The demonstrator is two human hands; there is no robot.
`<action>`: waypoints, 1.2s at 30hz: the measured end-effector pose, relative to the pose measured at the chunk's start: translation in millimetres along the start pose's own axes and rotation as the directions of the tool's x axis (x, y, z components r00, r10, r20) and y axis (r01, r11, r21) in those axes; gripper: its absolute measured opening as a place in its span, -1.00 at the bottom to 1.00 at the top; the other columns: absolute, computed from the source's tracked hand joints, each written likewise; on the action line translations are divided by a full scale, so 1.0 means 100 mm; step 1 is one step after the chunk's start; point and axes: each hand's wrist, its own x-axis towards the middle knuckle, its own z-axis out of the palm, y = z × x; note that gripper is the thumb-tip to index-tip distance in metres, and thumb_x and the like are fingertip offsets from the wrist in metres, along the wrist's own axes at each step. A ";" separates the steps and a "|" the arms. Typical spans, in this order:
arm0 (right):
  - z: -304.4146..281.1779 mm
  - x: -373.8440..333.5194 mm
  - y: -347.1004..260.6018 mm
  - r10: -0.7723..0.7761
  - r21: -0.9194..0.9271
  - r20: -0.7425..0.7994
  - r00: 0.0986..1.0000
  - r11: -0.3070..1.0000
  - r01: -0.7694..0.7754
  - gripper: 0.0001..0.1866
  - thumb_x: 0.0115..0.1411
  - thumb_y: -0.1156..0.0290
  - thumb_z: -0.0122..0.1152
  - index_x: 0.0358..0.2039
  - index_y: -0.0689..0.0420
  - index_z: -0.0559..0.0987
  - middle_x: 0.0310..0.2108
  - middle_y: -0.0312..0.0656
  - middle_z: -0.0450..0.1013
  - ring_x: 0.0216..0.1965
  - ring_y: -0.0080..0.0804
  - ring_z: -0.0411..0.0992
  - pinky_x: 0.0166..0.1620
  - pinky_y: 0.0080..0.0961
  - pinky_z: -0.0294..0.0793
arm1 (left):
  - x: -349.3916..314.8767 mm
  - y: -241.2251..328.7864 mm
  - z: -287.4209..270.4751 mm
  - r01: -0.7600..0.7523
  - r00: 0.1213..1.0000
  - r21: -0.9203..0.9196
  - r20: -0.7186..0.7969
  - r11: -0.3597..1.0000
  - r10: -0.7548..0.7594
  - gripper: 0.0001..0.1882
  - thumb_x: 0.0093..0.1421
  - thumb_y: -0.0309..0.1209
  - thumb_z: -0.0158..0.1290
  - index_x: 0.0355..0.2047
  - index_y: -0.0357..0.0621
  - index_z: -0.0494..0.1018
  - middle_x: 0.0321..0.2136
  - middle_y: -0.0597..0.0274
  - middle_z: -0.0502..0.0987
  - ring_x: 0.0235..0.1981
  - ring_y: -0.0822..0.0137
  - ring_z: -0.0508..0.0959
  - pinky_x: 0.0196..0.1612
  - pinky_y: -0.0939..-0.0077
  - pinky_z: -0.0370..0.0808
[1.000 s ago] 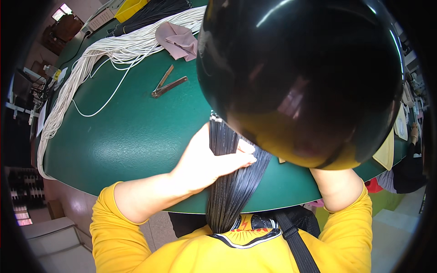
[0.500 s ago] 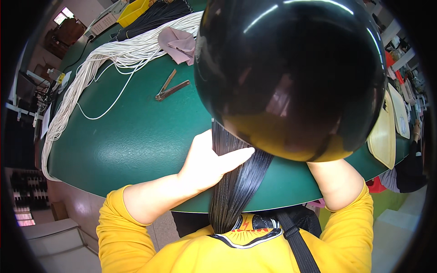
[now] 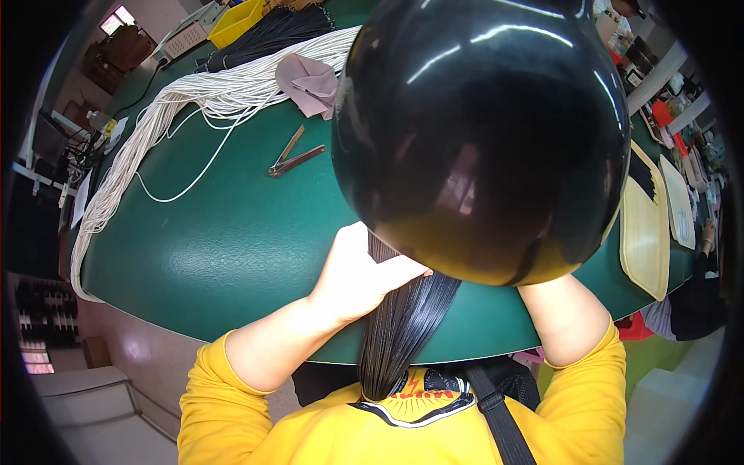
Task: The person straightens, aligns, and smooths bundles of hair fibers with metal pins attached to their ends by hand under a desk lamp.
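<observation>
My left hand point(image 3: 353, 271) is closed round a bundle of thin black wires point(image 3: 411, 322), its thumb lying across the top. The bundle runs from under a big glossy black ball point(image 3: 480, 139), balloon-like, down to the table's front edge and against my yellow top. That ball fills the upper middle of the view and covers the far end of the wires. Behind it my right hand is hidden; only the right forearm point(image 3: 566, 314) shows, reaching in under the ball's lower right side.
Left of the ball, a V-shaped metal hand tool point(image 3: 297, 161) lies on the green table point(image 3: 225, 256), near a mauve cloth point(image 3: 306, 84). Long white wires point(image 3: 147, 132), black wires point(image 3: 271, 37) and a yellow bin point(image 3: 235, 21) lie beyond. At right are a wooden tray point(image 3: 645, 244) and another person point(image 3: 686, 302).
The black ball has shifted a little left in view, showing more of the wooden tray and a knob at its top. My left hand still grips the wires in nearly the same place.
</observation>
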 end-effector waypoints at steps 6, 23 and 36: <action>0.16 -0.07 -0.02 0.294 0.697 -0.150 0.944 0.709 -0.110 -0.55 -0.07 0.54 0.14 -0.09 0.24 0.34 -0.07 -0.12 0.27 -0.06 -0.35 0.23 0.07 -0.35 0.09 | 0.00 -0.08 -0.01 -0.013 1.000 0.024 0.001 1.000 0.013 -0.76 -0.08 -0.51 0.11 -0.36 -0.31 0.41 -0.45 0.20 0.49 -0.41 0.44 0.47 -0.28 0.58 0.39; -0.07 -0.22 0.05 0.195 0.510 0.004 0.981 0.843 -0.170 -0.55 -0.09 0.60 0.13 -0.12 0.29 0.34 -0.12 -0.12 0.30 -0.07 -0.38 0.24 0.00 -0.43 0.21 | -0.03 -0.10 -0.04 0.031 0.999 0.009 -0.030 0.999 -0.031 -0.72 -0.09 -0.52 0.11 -0.32 -0.32 0.38 -0.40 0.20 0.48 -0.37 0.44 0.46 -0.25 0.58 0.39; -0.05 -0.18 0.10 0.329 0.651 0.124 0.936 0.685 -0.327 -0.57 -0.09 0.60 0.12 -0.13 0.30 0.34 -0.14 -0.13 0.31 -0.10 -0.40 0.26 -0.03 -0.46 0.25 | -0.02 -0.08 -0.05 0.040 0.999 0.056 0.015 0.998 -0.041 -0.73 -0.05 -0.48 0.08 -0.30 -0.32 0.38 -0.38 0.21 0.47 -0.35 0.45 0.45 -0.25 0.57 0.38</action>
